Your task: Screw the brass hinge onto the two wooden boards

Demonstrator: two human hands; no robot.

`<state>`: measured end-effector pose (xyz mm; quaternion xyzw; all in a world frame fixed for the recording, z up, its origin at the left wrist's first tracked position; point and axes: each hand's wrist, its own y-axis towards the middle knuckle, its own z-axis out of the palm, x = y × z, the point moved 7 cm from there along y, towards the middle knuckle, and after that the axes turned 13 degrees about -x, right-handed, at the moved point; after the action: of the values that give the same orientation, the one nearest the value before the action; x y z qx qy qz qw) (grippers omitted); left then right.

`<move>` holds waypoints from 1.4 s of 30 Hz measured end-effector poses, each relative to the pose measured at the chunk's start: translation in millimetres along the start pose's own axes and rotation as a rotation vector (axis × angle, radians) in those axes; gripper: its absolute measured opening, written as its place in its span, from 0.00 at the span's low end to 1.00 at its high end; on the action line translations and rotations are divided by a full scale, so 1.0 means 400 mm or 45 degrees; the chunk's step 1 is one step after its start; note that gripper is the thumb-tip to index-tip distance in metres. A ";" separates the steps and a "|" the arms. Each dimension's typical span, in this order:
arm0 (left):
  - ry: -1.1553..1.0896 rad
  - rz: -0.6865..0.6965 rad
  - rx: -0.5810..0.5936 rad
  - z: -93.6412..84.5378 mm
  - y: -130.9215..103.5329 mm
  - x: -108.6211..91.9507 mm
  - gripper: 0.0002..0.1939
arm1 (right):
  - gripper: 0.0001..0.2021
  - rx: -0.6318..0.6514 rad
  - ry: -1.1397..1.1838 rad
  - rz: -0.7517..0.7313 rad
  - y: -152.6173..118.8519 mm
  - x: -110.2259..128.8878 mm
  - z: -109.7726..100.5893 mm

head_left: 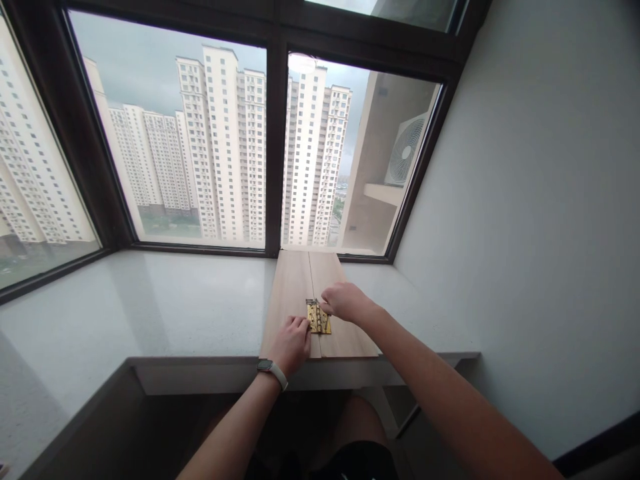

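Two pale wooden boards (291,280) lie side by side on the white sill, with a narrow seam between them. A gold-coloured hinge (319,320) rests across the seam, and several small screws (312,302) lie at its far edge. My left hand (293,343), with a watch at the wrist, rests on the left board with its bent fingertips at the hinge's left edge. Over the hinge's upper right corner is my right hand (345,301), its fingers curled closed; what they hold, if anything, is too small to make out.
The white sill (200,307) extends to both sides of the boards, its front edge close to my body. Dark-framed windows (277,133) stand behind it. A plain wall (525,200) rises on the right. My legs are below the sill.
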<state>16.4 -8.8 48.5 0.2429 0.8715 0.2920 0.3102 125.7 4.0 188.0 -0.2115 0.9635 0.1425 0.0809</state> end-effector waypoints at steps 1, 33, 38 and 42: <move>-0.004 -0.006 0.005 0.001 0.000 0.002 0.12 | 0.16 0.003 0.001 0.010 0.000 -0.003 -0.001; -0.568 -0.253 -0.185 -0.005 0.106 -0.055 0.11 | 0.15 -0.058 -0.066 0.543 0.047 0.028 0.013; -0.187 -0.176 -0.074 0.011 0.046 0.002 0.22 | 0.15 -0.126 -0.106 0.314 0.043 0.038 -0.002; -0.033 -0.084 0.042 0.024 0.010 0.002 0.33 | 0.18 -0.121 -0.154 0.081 0.041 0.052 -0.009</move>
<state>23.6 -2.0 44.8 0.2226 0.8797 0.2641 0.3269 99.7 9.2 191.1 -0.1754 0.9552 0.2032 0.1244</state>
